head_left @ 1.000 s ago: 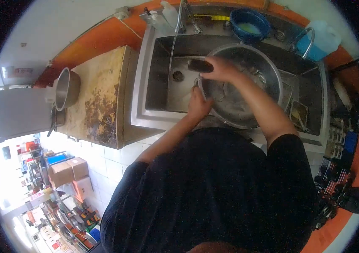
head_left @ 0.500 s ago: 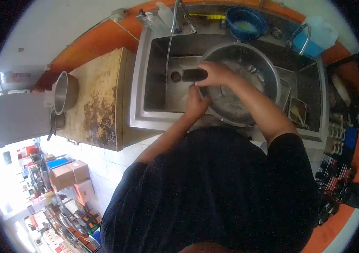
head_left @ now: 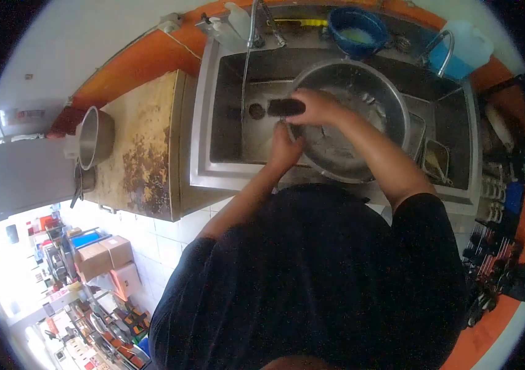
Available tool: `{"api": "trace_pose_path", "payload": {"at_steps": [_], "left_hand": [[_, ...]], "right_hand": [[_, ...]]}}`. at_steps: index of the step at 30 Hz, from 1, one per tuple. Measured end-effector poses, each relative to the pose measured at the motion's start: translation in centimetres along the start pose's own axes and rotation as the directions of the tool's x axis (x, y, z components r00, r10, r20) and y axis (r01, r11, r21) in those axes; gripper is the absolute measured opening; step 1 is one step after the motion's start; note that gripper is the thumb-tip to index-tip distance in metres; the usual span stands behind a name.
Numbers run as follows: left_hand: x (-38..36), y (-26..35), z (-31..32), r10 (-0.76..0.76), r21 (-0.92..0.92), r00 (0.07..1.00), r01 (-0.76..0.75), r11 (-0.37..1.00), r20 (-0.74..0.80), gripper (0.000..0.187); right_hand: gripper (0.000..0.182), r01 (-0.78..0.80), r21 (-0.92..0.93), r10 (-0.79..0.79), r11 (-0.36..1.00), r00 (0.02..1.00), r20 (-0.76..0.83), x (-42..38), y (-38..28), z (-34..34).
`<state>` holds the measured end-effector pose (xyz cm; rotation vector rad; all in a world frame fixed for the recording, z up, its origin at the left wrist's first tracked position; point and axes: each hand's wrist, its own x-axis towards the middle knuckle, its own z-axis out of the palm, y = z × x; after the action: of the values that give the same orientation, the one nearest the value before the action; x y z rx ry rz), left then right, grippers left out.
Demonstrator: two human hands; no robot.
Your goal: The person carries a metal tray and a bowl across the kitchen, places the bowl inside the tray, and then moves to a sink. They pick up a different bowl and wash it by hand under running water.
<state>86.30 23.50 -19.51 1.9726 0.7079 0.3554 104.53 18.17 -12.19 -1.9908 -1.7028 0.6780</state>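
Observation:
My right hand (head_left: 315,106) is closed round a dark brush-like block (head_left: 286,108) over the left part of the steel sink (head_left: 202,148). Just below it, my left hand (head_left: 285,150) is closed on a small object that I cannot make out, mostly hidden by the fingers and the dark block. Both hands are close together at the left rim of a large round metal basin (head_left: 361,139), which sits in the sink with several pieces inside. The drain (head_left: 256,111) shows to the left of the dark block. A thin stream runs down from the left faucet (head_left: 252,34).
Behind the sink stand a blue bowl (head_left: 358,34), white bottles (head_left: 238,24) and a jug with blue liquid (head_left: 463,49). The right faucet (head_left: 448,55) arches over the sink. A stained cabinet (head_left: 145,145) with a metal pot (head_left: 97,137) is at the left.
The dark block in my right hand has shifted slightly and shows more of its broad side. My left hand has moved a little left and down.

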Motion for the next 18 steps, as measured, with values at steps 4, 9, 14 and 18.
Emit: {"api": "trace_pose_path", "payload": {"at_steps": [4,9,14,18], "left_hand": [[1.0,-0.5,-0.6,-0.22,-0.121,0.975,0.22,0.968,0.011,0.043],[1.9,-0.6,-0.6,-0.396,-0.493,0.913,0.302,0.816,-0.098,0.035],[1.0,1.3,-1.4,-0.44,-0.572,0.895,0.326,0.753,-0.068,0.025],[1.4,1.3,-2.4,-0.297,-0.583,0.928,0.114,0.805,-0.227,0.019]], "right_hand": [[0.067,-0.262,0.165,0.276,0.951,0.958,-0.075,-0.6,2.7,0.9],[0.073,-0.518,-0.112,0.49,0.848,0.847,-0.206,-1.6,8.4,6.6],[0.08,-0.355,-0.168,0.381,0.92,0.911,0.158,-4.8,1.7,8.7],[0.073,-0.351,0.142,0.305,0.925,0.913,0.27,-5.4,0.0,11.5]]}}
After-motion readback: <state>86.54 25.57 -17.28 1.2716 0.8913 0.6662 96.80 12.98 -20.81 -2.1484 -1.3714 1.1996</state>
